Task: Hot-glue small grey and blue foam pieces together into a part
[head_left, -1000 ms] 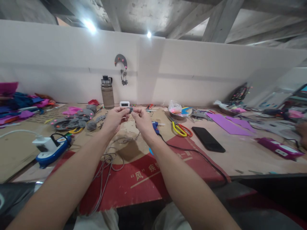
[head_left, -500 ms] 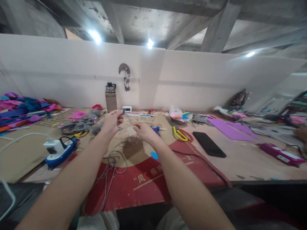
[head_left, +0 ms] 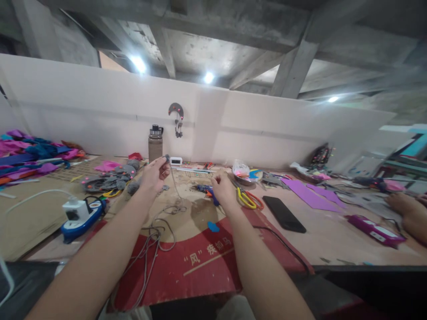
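Writing: red panel of the cardboard (head_left: pixel 180 278) carries pale characters, “风” 疾如马, with the line running in under the right forearm. Labels on the magenta case (head_left: pixel 376 230) too small to read; likewise the display of the white device (head_left: pixel 176 161).

Left hand (head_left: pixel 155 175): fingertips pinching a small grey piece (head_left: pixel 167 157), raised above the worktop, just beside the white device in view. Grey cord (head_left: pixel 174 180) descends from it, long axis near vertical, lower end slanting right, to loose loops on the cardboard.

Right hand (head_left: pixel 223 190): fingers curled, thumb against forefinger; cannot tell whether anything is gripped. Blue tool (head_left: pixel 214 198) beside it, partly covered, possibly a glue gun. Another person's hand (head_left: pixel 400 205) at far right, forearm cut off.
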Motion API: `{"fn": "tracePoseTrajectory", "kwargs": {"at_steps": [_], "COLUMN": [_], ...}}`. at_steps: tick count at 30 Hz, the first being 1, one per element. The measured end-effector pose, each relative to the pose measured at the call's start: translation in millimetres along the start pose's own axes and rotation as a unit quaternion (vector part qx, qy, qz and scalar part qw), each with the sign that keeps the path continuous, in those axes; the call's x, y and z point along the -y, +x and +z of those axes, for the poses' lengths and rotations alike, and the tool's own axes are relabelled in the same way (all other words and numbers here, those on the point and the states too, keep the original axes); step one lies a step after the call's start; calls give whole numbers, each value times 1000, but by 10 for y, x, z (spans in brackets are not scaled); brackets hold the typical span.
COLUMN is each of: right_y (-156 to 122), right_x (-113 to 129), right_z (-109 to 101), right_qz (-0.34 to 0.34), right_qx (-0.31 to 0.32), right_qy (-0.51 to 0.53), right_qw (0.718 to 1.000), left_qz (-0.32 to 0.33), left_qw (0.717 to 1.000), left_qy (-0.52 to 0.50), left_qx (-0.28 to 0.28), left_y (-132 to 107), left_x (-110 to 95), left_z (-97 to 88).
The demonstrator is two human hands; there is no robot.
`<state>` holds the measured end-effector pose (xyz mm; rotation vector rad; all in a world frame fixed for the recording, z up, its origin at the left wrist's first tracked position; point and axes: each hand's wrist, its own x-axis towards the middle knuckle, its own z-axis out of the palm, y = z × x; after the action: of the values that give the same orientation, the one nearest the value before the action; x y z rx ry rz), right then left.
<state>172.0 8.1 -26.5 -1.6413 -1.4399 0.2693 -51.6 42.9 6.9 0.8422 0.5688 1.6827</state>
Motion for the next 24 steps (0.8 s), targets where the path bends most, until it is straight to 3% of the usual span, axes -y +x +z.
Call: {"fn": "tracePoseTrajectory", "kwargs": {"at_steps": [4, 8, 13, 16, 18, 20, 24], "right_y": [-60, -237, -432, -398, -317, -214, -73], "right_x": [92, 231, 357, 344, 305, 261, 229], "right_z": [145, 389, 577, 570, 510, 412, 172], "right_qz": [-56, -120, -138, -121, -95, -60, -11], "right_qx": [13, 139, 246, 289, 280, 229, 111], "right_qy": [130, 292, 306, 294, 320, 366, 466], "right_qw": [990, 939, 909, 903, 900, 900, 878], "left_qz": [20, 15, 7, -42, -55, -44, 30], "left_qw": [998, 998, 998, 998, 997, 995, 984], "left_qy": [-46, -5, 32, -1, -34, -86, -174], "left_qx": [45, 66, 49, 56, 49, 38, 36], "left_y": [-2, -111, -242, -250, -237, -216, -138], "left_x": [-72, -35, 25, -50, -156, -284, -510], "left_z": [7, 99, 233, 267, 270, 254, 155]}}
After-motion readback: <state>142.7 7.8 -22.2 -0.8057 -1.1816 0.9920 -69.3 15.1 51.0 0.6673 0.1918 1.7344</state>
